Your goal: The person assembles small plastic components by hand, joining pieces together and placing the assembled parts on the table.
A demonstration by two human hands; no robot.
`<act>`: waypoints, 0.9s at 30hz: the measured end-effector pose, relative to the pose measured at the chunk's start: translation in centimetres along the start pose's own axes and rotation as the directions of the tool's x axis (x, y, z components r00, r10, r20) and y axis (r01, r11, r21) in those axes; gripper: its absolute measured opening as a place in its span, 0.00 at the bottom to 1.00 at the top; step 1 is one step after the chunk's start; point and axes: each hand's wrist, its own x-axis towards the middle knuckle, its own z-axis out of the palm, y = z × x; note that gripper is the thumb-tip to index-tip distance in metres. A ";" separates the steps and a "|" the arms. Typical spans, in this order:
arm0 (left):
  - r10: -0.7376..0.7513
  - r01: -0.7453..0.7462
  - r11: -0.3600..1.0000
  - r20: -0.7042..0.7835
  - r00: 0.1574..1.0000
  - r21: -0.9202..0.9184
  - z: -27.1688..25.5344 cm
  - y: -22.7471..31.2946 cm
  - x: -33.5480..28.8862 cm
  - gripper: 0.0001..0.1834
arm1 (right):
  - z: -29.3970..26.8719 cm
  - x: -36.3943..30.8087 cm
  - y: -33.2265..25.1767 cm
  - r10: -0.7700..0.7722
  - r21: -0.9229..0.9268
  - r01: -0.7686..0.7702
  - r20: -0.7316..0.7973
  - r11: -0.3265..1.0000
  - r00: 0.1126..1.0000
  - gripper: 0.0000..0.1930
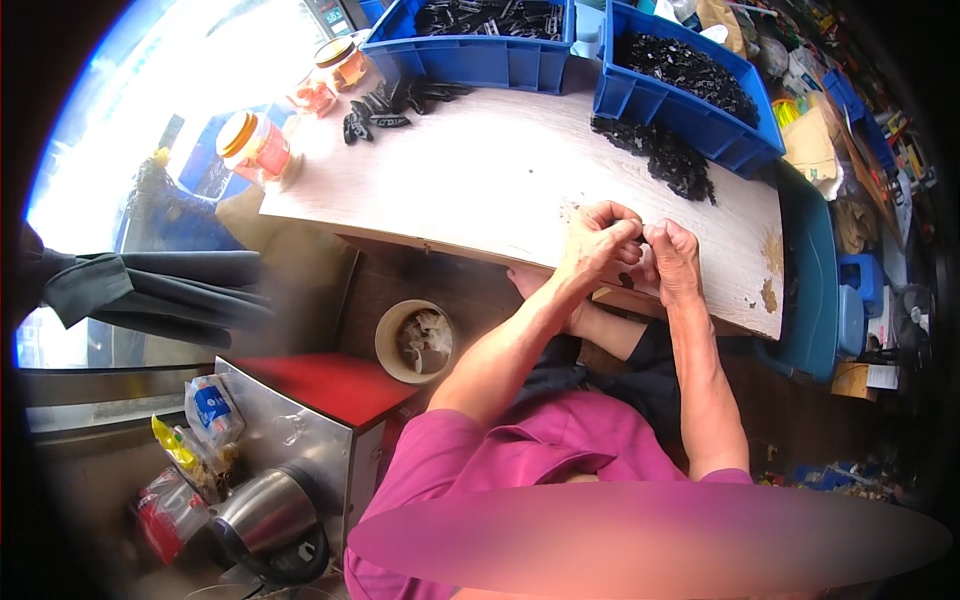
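My left hand (604, 240) and my right hand (675, 258) meet over the front edge of the pale wooden table (470, 180). Their fingertips pinch close together around a small black piece (643, 237), mostly hidden by the fingers, so its kind cannot be made out. Beyond my right hand, a pile of small black parts (680, 168) lies on the tabletop against a blue bin (690, 115) full of similar parts. Farther left, several flat, elongated black pieces (375, 112) lie loose near a second blue bin (470, 60), which holds more of them.
Jars with orange lids (255, 148) stand at the table's left end. Below are a round waste bin (415, 342) and a red-topped cabinet (325, 388), with a steel kettle (268, 512) beside it. A teal tub (808, 285) stands right of the table.
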 end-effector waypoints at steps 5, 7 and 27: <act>0.006 -0.005 1.000 0.100 0.995 -0.009 -0.2 -0.4 0.4 0.08 | -0.6 0.3 0.9 -0.131 0.020 0.131 -0.027 0.991 0.991 0.19; 0.161 -0.174 0.977 0.107 0.981 0.120 -1.3 -1.3 0.7 0.10 | -0.6 0.2 0.6 -0.108 0.066 0.107 0.007 0.992 0.994 0.17; 0.742 -0.058 -0.406 0.366 0.562 0.912 -22.5 14.2 11.7 0.15 | -0.8 0.1 -0.2 -0.061 0.225 0.075 -0.069 0.971 0.996 0.15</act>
